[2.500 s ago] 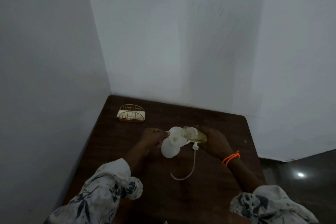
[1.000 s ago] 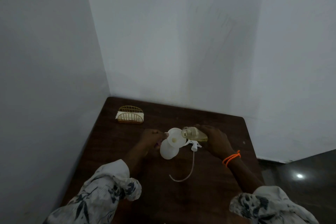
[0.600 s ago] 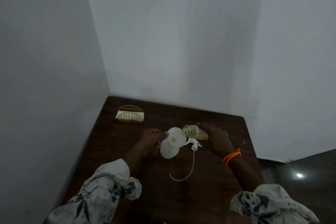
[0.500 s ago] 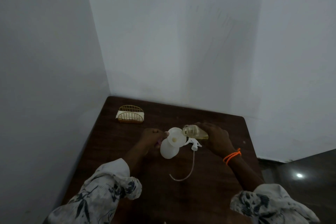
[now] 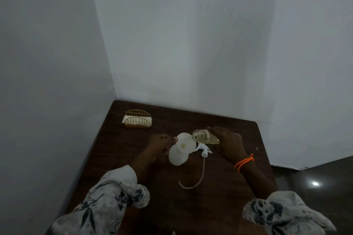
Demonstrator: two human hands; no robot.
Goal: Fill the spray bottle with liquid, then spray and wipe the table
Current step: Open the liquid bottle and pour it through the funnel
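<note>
A white spray bottle (image 5: 177, 156) stands on the dark wooden table (image 5: 219, 206) with a white funnel (image 5: 186, 145) in its neck. My left hand (image 5: 160, 144) pinches the funnel's left rim. My right hand (image 5: 227, 143) grips a clear bottle of yellowish liquid (image 5: 205, 137), tipped on its side with its mouth over the funnel. The white spray head (image 5: 204, 150) with its long dip tube (image 5: 198, 179) lies on the table just right of the spray bottle.
A gold wire holder with white napkins (image 5: 138, 121) stands at the table's far left corner. White walls close the table in on the left and behind. The table's right edge drops to a dark floor (image 5: 324, 187).
The clear bottle has tipped slightly more toward the funnel. Both hands stay where they were.
</note>
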